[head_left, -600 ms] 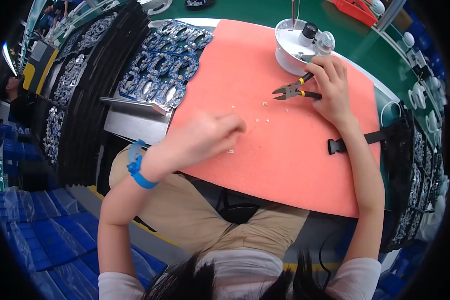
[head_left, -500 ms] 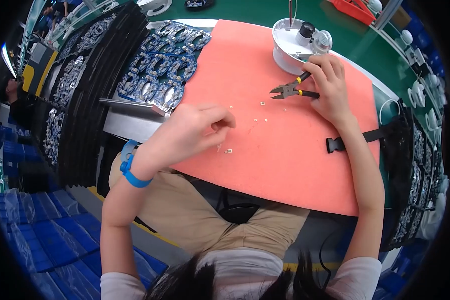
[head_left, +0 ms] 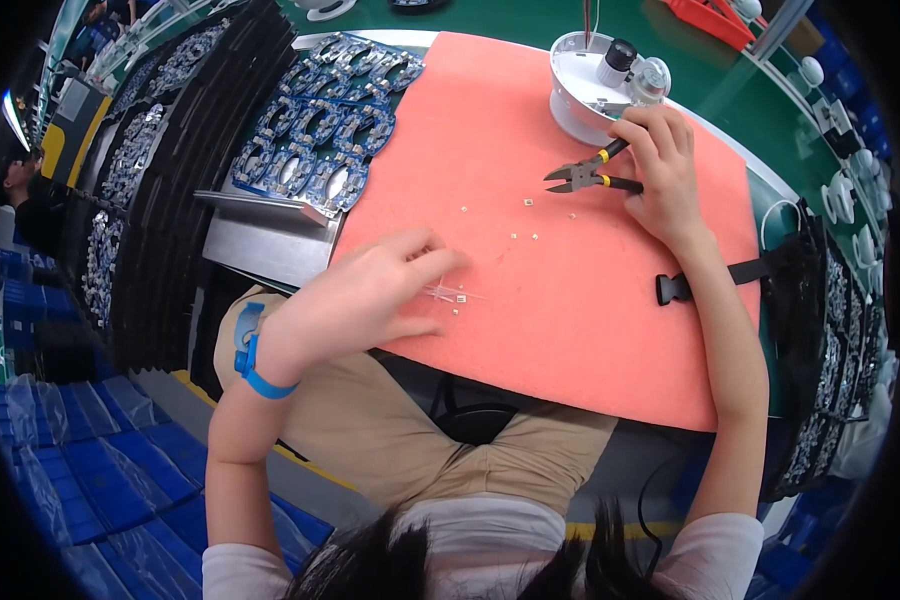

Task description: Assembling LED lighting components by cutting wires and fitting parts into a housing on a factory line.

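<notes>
In my right hand (head_left: 662, 175) is a pair of diagonal cutters (head_left: 582, 178) with black handles and yellow bands. Their jaws are apart and point left, above the pink mat (head_left: 590, 310). My left hand (head_left: 375, 290), with a blue strap at the wrist, hovers low over the mat's left part, thumb and fingers spread. Beside its fingertips lie several thin translucent strips (head_left: 473, 296), partly hidden by the hand. Small pale chips lie near them, and more, such as one chip (head_left: 528, 202), are scattered across the mat's middle.
Blue circuit board panels (head_left: 315, 125) lie at the mat's left, behind a metal plate (head_left: 270, 245). A white round housing (head_left: 582, 85) stands beyond my right hand. A black buckle strap (head_left: 675, 290) lies at the right edge. Stacked black trays (head_left: 185, 200) rise at far left.
My left hand has opened from a pinch and moved slightly down and left. Thin translucent strips now show on the mat by its fingers. My right hand keeps the cutters almost still.
</notes>
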{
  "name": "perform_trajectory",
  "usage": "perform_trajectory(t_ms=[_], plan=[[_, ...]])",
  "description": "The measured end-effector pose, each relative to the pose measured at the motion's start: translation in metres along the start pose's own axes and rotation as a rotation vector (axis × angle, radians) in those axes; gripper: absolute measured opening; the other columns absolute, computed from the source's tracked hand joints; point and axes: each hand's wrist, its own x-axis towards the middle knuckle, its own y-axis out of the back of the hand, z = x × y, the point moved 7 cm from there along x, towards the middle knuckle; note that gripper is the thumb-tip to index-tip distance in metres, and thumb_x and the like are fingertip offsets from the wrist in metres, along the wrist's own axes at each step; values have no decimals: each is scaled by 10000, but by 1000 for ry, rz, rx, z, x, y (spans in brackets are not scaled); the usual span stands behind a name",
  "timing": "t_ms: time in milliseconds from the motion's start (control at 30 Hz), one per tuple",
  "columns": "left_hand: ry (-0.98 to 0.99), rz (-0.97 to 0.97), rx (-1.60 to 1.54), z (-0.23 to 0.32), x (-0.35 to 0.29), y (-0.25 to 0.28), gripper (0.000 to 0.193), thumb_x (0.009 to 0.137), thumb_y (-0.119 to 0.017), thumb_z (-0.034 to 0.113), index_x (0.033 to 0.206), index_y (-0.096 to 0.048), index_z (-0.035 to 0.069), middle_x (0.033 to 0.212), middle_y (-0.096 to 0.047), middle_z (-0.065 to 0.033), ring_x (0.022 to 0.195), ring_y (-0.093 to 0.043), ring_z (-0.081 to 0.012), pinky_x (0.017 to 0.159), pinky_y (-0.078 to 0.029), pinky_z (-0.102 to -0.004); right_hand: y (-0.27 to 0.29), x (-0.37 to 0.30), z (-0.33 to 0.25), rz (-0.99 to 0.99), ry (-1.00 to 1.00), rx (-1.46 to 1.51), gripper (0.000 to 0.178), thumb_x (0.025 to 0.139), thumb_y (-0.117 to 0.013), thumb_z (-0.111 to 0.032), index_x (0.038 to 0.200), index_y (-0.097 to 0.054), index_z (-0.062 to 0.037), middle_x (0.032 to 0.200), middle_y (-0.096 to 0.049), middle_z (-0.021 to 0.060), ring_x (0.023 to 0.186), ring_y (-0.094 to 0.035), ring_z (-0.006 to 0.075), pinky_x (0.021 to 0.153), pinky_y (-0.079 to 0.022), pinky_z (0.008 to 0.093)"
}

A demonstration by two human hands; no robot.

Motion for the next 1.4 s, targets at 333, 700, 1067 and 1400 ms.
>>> perform_trajectory(t_ms=[333,700,1067,1400], plan=[[-259,117,342,20,-10,-24,299,738,-650,68,1037,-650,47,1010,-626,-88,913,-643,-236,737,-568,-337,0,-1,2,10,-10,-13,507,582,-691,96,1050,-574,-58,1115,-573,80,1106,-500,335,927,-398,443],[-187,92,192,12,-7,-30,161,793,-678,18,948,-639,-4,937,-648,-103,804,-669,-262,685,-564,-348,2,1,-1,16,-15,4,511,594,-656,104,1066,-589,-81,1102,-566,60,1099,-512,307,963,-411,443],[135,246,-472,-13,-7,-12,126,852,-684,-3,970,-643,-24,862,-675,-66,742,-654,-133,668,-540,-273,5,1,-1,-1,-30,5,525,581,-678,92,1067,-589,-85,1114,-564,53,1111,-509,302,971,-412,433],[575,-353,-1667,46,-85,-159,123,910,-667,42,1024,-664,-2,914,-677,-31,798,-626,-74,699,-491,-198,3,-4,0,6,-21,33,572,552,-697,83,1082,-595,-105,1126,-567,46,1125,-509,293,986,-398,421]])
